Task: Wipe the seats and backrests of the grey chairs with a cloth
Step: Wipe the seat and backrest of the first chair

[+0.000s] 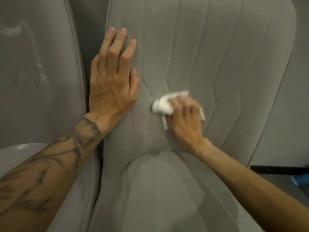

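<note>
At the left of the frame there was a shiny grey chair with a few pale wet-looking streaks on its back. Next to it, a bare forearm with dark drawings on it came up from the lower left corner. The left hand lay flat with its fingers straight and spread, holding nothing. It pressed on the left edge of the backrest of the middle chair, right by the gap between the two chairs. This backrest was soft and grey, with long stitched lines running down it. Low in the middle of the frame was its seat. A little right of the middle, the right hand had its fingers curled around a bunched-up white cloth. The cloth touched the lower part of the backrest, just above the seat. That hand looked blurry. At the far right stood part of one more grey chair, and under it, in the lower right, sat a small blue thing, too blurry to tell what it was.
</note>
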The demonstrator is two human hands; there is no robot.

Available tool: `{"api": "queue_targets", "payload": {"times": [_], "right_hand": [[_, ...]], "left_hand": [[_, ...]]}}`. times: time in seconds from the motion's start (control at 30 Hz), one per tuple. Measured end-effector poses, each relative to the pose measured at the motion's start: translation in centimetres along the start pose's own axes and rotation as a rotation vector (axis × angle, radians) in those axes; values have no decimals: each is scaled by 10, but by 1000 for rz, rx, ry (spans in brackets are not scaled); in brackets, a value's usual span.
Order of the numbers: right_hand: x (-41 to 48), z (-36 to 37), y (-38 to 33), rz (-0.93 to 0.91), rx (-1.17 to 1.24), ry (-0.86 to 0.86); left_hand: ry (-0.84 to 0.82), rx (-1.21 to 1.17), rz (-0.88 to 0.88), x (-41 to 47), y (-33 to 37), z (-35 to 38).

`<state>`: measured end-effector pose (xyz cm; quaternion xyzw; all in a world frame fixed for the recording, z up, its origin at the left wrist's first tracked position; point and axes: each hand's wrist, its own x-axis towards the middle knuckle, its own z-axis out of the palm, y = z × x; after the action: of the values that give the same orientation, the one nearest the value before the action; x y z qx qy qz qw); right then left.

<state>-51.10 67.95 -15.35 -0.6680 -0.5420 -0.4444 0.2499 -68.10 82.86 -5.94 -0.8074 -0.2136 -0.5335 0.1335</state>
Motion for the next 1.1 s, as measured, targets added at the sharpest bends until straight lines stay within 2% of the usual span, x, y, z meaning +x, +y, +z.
{"api": "queue_targets", "payload": {"times": [0.07,0.13,0.17,0.3,0.33,0.37,0.47,0.53,0.57,0.6,0.7,0.73,0.83,0.87,0.9,1.0,1.03,1.1], "right_hand": [[-49,-4,-8,-263,-58,-217],[-57,-7,8,-445,-104,-274],[-47,-4,17,-412,-89,-251],[-12,11,13,94,13,59],[-23,17,-1,119,39,74],[-40,22,-16,70,60,19],[-81,24,-29,-319,9,-216],[-71,21,-6,-538,-38,-250],[-63,19,7,-572,-49,-235],[-55,19,17,-528,-53,-189],[-57,15,9,-225,11,-105],[-66,16,1,-256,5,-120],[-78,13,4,-554,-68,-257],[-70,12,11,-569,-81,-235],[-60,13,18,-512,-83,-196],[-40,13,22,-163,-16,-53],[-45,12,16,-132,2,-46],[-61,10,9,-258,-5,-115]], "left_hand": [[-5,-5,-1,0,-1,-2],[-11,-2,-8,0,0,-3],[-10,6,-9,-1,1,-3],[5,7,-5,0,2,-2],[6,5,-8,0,2,-2],[5,4,-8,0,2,-2],[4,-1,-5,0,3,-3],[8,-4,-5,0,3,-2],[9,-8,-6,0,4,-2],[11,-6,-7,1,3,-1],[11,-6,-7,1,2,-1],[8,-9,-7,1,2,-1],[-4,-7,-12,2,4,-3],[-8,-2,-14,2,4,-4],[-10,0,-14,2,5,-4],[-7,-1,-15,3,4,-4],[-9,-5,-18,3,4,-4],[-10,-4,-22,3,5,-4]]}}
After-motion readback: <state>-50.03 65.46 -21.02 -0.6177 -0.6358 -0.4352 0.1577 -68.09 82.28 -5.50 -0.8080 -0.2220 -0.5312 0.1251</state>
